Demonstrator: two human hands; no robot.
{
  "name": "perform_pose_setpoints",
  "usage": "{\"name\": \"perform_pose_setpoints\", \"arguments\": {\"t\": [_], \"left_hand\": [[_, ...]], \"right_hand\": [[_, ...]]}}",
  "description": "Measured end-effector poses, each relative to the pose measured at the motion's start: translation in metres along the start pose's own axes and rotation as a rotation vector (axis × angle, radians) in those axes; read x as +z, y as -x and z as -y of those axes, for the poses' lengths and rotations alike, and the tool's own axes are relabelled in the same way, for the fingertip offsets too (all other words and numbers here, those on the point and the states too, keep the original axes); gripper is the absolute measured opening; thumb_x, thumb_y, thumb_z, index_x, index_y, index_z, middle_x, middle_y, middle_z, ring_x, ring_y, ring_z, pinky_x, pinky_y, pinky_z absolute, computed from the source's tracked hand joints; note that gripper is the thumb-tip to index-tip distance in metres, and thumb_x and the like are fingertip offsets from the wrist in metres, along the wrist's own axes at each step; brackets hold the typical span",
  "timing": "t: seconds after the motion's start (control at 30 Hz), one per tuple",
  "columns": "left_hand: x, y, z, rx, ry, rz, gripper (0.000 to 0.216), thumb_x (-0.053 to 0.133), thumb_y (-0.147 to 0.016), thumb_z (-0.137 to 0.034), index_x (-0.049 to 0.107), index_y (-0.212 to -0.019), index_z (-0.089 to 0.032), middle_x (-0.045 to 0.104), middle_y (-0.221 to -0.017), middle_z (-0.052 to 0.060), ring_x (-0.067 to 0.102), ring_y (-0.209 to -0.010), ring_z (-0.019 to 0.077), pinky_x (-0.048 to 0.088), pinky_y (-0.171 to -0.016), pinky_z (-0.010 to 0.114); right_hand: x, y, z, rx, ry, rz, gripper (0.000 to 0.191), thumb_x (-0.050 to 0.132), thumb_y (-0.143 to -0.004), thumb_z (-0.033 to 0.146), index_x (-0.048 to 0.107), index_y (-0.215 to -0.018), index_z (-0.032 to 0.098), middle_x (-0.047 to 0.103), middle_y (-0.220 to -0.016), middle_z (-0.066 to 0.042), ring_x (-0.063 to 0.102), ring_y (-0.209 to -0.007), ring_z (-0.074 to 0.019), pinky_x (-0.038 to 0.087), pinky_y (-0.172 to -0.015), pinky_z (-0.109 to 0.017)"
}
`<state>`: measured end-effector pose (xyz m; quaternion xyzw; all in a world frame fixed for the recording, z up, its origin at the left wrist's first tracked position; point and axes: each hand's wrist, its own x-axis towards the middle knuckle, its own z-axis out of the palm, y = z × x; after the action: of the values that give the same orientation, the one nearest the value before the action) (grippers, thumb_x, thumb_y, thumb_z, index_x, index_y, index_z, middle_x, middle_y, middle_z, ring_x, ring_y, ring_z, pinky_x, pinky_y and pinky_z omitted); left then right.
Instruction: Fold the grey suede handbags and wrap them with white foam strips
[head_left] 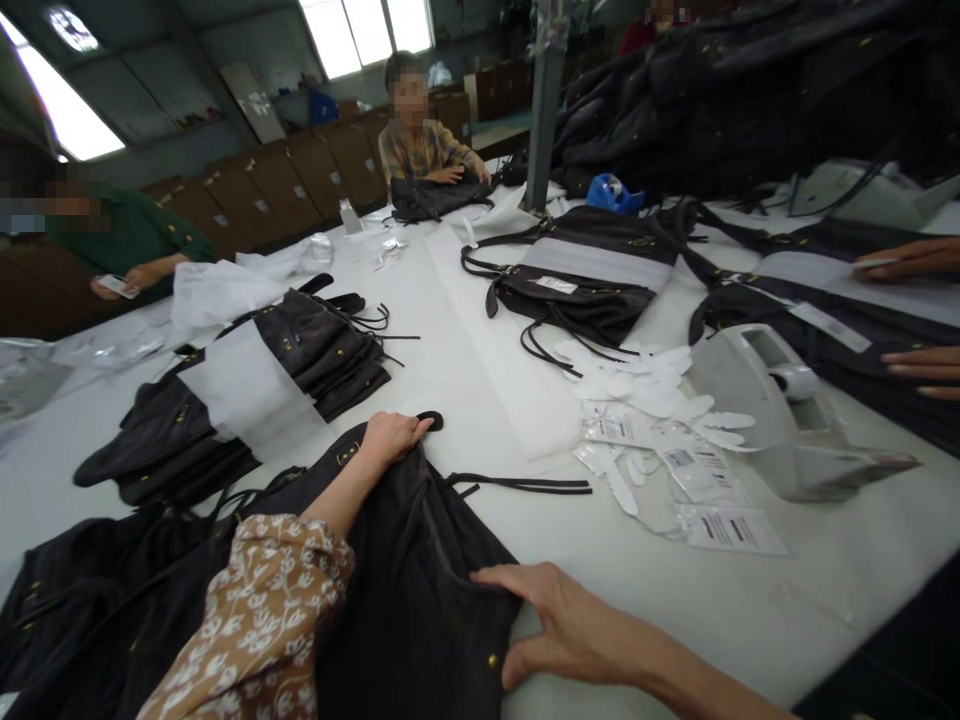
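Observation:
A black drawstring bag [420,600] with brass studs lies on the white table right in front of me. My left hand [394,438] is closed on its far edge, with a rounded dark tab poking out past the fingers. At the bag's right side my right hand [551,610] curves around the edge, index finger over the fabric and thumb lower on the side; its other fingers are hidden. Thin black cords [525,484] stretch from the bag across the table. More dark bags [75,610] lie crumpled under and beside my left sleeve.
A bag stack [330,350] wrapped in a white sheet [255,390] lies left. Rightward are a tape dispenser [780,410], white tags [660,390], printed labels [727,528] and wrapped bags [592,270]. A co-worker's hands [926,260] reach in at right; other people stand across. A post [544,110] rises behind.

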<state>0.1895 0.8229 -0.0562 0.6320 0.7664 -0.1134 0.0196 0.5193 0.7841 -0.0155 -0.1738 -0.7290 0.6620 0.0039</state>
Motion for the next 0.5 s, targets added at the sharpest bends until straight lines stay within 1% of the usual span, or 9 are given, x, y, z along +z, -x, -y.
{"name": "perform_pose_setpoints", "arguments": {"t": [0.1, 0.17, 0.2, 0.27, 0.33, 0.4, 0.43, 0.47, 0.5], "left_hand": [[0.001, 0.000, -0.003, -0.031, 0.006, 0.004, 0.072, 0.017, -0.093, -0.060, 0.072, -0.083, -0.014, 0.071, -0.082, 0.017, 0.066, -0.082, 0.0287, 0.043, -0.073, 0.037], [0.001, 0.002, -0.005, -0.061, 0.017, 0.008, 0.070, 0.017, -0.094, -0.058, 0.071, -0.085, -0.014, 0.070, -0.084, 0.018, 0.066, -0.086, 0.0293, 0.044, -0.076, 0.040], [0.000, 0.003, -0.006, -0.077, 0.026, 0.010, 0.067, 0.019, -0.094, -0.057, 0.070, -0.087, -0.014, 0.070, -0.085, 0.017, 0.065, -0.087, 0.0281, 0.045, -0.078, 0.041], [-0.005, 0.004, -0.008, -0.098, 0.049, 0.018, 0.055, 0.029, -0.094, -0.054, 0.067, -0.091, -0.014, 0.069, -0.087, 0.012, 0.065, -0.087, 0.0233, 0.046, -0.082, 0.042], [-0.017, 0.000, -0.008, -0.092, 0.082, 0.014, 0.041, 0.043, -0.092, -0.050, 0.063, -0.098, -0.015, 0.067, -0.094, 0.007, 0.063, -0.087, 0.0189, 0.049, -0.084, 0.042], [-0.037, -0.009, -0.005, -0.060, 0.117, -0.016, 0.031, 0.052, -0.090, -0.044, 0.061, -0.104, -0.018, 0.064, -0.105, 0.006, 0.061, -0.092, 0.0174, 0.051, -0.083, 0.039], [-0.048, -0.014, -0.003, -0.038, 0.134, -0.038, 0.027, 0.053, -0.090, -0.041, 0.060, -0.106, -0.021, 0.062, -0.110, 0.006, 0.060, -0.095, 0.0178, 0.051, -0.083, 0.037], [-0.059, -0.020, 0.000, -0.015, 0.153, -0.059, 0.025, 0.053, -0.090, -0.039, 0.060, -0.108, -0.024, 0.060, -0.115, 0.006, 0.059, -0.098, 0.0184, 0.051, -0.084, 0.037], [-0.069, -0.025, 0.002, 0.006, 0.170, -0.077, 0.024, 0.053, -0.090, -0.038, 0.060, -0.109, -0.025, 0.059, -0.118, 0.006, 0.058, -0.100, 0.0188, 0.051, -0.084, 0.037]], "right_hand": [[-0.002, -0.005, -0.002, 0.037, -0.122, -0.011, 0.068, 0.068, -0.070, 0.063, 0.062, -0.122, 0.019, 0.069, -0.107, -0.008, 0.062, -0.100, -0.0289, 0.046, -0.092, -0.038], [-0.010, -0.023, 0.002, 0.084, -0.330, -0.069, 0.071, 0.055, -0.077, 0.070, 0.060, -0.121, 0.014, 0.066, -0.112, -0.013, 0.060, -0.105, -0.0293, 0.042, -0.097, -0.041], [-0.016, -0.037, 0.006, 0.111, -0.471, -0.126, 0.075, 0.048, -0.080, 0.072, 0.057, -0.124, 0.012, 0.063, -0.118, -0.016, 0.058, -0.110, -0.0288, 0.040, -0.099, -0.041], [-0.024, -0.070, 0.015, 0.165, -0.747, -0.253, 0.082, 0.037, -0.083, 0.075, 0.044, -0.134, 0.010, 0.053, -0.131, -0.021, 0.052, -0.120, -0.0257, 0.036, -0.104, -0.040], [-0.026, -0.104, 0.023, 0.225, -0.920, -0.328, 0.084, 0.030, -0.085, 0.075, 0.032, -0.141, 0.012, 0.045, -0.138, -0.022, 0.048, -0.125, -0.0230, 0.036, -0.103, -0.041], [-0.020, -0.130, 0.024, 0.281, -0.975, -0.310, 0.084, 0.028, -0.083, 0.078, 0.033, -0.140, 0.016, 0.048, -0.134, -0.022, 0.051, -0.122, -0.0248, 0.040, -0.097, -0.047], [-0.014, -0.139, 0.020, 0.273, -1.004, -0.227, 0.086, 0.029, -0.080, 0.081, 0.037, -0.137, 0.017, 0.054, -0.129, -0.021, 0.055, -0.117, -0.0270, 0.043, -0.093, -0.050], [-0.009, -0.145, 0.014, 0.213, -1.029, -0.137, 0.087, 0.029, -0.077, 0.084, 0.042, -0.135, 0.019, 0.058, -0.124, -0.019, 0.058, -0.111, -0.0282, 0.046, -0.090, -0.050], [-0.003, -0.149, 0.006, 0.164, -1.027, -0.088, 0.089, 0.029, -0.074, 0.086, 0.047, -0.131, 0.020, 0.063, -0.118, -0.017, 0.061, -0.106, -0.0292, 0.048, -0.087, -0.049]]}}
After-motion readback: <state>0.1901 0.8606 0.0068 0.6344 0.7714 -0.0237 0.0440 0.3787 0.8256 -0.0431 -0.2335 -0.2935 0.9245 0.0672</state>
